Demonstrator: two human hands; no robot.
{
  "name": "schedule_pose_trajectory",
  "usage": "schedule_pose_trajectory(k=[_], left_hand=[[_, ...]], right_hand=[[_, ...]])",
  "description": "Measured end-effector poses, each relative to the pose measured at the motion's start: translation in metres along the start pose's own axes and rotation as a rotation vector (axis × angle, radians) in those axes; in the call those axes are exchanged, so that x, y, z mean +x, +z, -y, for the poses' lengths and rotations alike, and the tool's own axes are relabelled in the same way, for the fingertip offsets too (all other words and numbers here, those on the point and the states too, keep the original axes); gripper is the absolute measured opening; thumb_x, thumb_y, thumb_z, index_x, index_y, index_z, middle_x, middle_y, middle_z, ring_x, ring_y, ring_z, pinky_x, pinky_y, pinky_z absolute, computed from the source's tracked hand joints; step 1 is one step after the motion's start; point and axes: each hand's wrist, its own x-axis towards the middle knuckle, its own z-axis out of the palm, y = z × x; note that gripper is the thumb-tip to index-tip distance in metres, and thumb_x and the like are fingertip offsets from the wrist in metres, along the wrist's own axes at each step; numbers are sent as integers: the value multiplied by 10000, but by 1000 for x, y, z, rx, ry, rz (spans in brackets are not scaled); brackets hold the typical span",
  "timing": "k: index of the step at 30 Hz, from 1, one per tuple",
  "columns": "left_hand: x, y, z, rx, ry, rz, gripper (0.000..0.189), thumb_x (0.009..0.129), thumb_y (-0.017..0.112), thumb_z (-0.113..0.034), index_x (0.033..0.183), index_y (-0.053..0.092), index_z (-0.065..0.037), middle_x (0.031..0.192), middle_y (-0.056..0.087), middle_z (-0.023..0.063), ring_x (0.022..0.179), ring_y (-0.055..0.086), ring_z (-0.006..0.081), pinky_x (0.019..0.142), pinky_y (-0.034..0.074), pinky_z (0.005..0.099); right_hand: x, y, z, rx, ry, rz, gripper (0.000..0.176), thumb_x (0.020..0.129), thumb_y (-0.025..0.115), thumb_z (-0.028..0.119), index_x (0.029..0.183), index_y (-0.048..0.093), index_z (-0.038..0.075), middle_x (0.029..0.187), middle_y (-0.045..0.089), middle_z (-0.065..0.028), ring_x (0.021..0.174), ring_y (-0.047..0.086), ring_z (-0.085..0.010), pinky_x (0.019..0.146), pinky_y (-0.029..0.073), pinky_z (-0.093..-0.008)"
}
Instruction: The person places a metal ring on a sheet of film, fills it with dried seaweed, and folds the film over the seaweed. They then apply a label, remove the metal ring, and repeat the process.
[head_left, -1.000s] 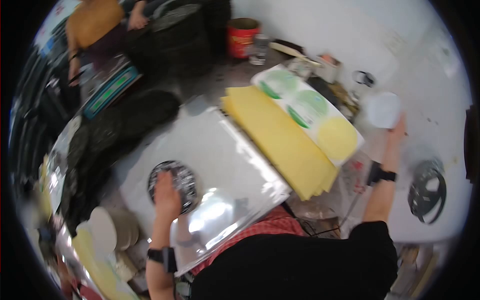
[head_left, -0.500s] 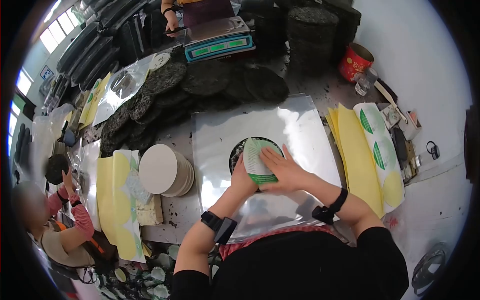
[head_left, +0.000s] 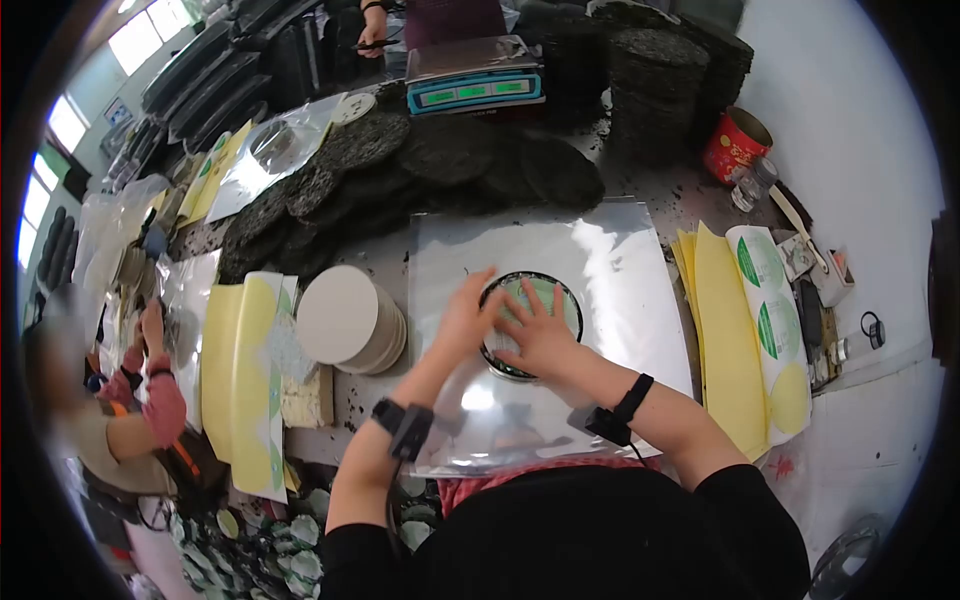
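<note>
A round dark disc (head_left: 567,300) with a green-and-white label (head_left: 512,293) on its middle lies on a stack of clear plastic sheets (head_left: 625,290). My right hand (head_left: 540,335) lies over the label with its fingers spread. At the disc's left edge is my left hand (head_left: 466,312), fingers apart, its fingertips close to the right hand's fingers. Part of the label is hidden under the fingers. To the left stands a stack of round white cards (head_left: 345,315).
Dark round sheets (head_left: 440,155) lie behind the plastic. A scale (head_left: 475,92) stands farther back, near another person's hand (head_left: 372,35). Yellow and green label sheets lie left (head_left: 235,375) and right (head_left: 730,345). A red can (head_left: 737,147) stands back right; a co-worker (head_left: 130,420) is at left.
The green label, held up between my hands before, now lies flat on the disc. My right hand has spread its fingers over it, and my left has let go. The whole view has shifted slightly.
</note>
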Motion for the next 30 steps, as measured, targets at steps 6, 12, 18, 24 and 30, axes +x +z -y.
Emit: schedule_pose_trajectory(k=[6,12,18,24,30], left_hand=[[19,-27,-69,517,108,198,210,816,621,-180,968,692,-53,831,678,153,784,656,341,689,509,405],[7,-210,-79,422,-228,189,179,768,682,-174,804,690,2,676,664,85,623,611,119,590,472,284],[23,-205,-102,389,-253,200,191,744,689,-184,841,714,-22,718,686,95,639,640,163,605,498,310],[18,-80,-30,328,-309,370,235,711,653,-244,860,709,-71,725,681,129,651,665,265,611,520,381],[-68,-34,63,-245,-460,318,221,884,651,-194,1063,673,-66,916,696,84,828,675,183,746,522,316]], right_hand=[[-5,-14,3,74,1,-18,522,807,631,433,1242,596,147,1427,432,-125,1365,323,-355,1102,104,-658],[-32,-118,-97,982,365,-360,340,815,695,173,1140,642,89,943,664,-80,802,643,-182,695,539,-339],[-14,57,93,891,-300,901,316,778,657,54,1093,673,30,921,675,-114,814,635,-219,685,530,-362],[-43,-120,71,939,-871,551,238,940,562,123,1132,639,5,1037,669,-119,934,643,-198,849,496,-316],[-44,42,-124,613,146,-113,868,755,704,383,1446,301,49,1463,356,-215,1372,312,-315,1127,160,-524]])
